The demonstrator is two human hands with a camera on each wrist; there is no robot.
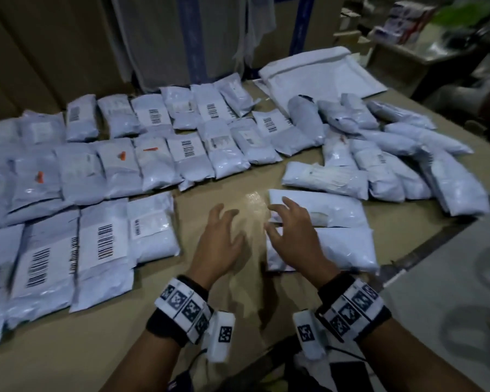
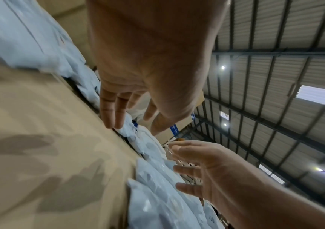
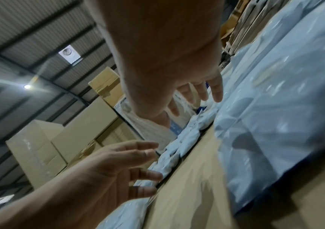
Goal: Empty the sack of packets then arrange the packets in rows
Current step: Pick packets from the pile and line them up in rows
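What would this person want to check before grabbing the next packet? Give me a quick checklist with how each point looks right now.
1. Left hand free: ok, fingers spread, holding nothing.
2. Right hand free: ok, open above the nearest packet; contact cannot tell.
3. Space to continue the front row: ok, bare table lies right of the row's last packet.
4. Packets left to sort: not ok, a loose pile lies unaligned on the right.
5. Sack emptied: cannot tell; a flat white bag lies at the far edge, its inside hidden.
6. Rows already laid are tidy: ok, the back rows sit side by side.
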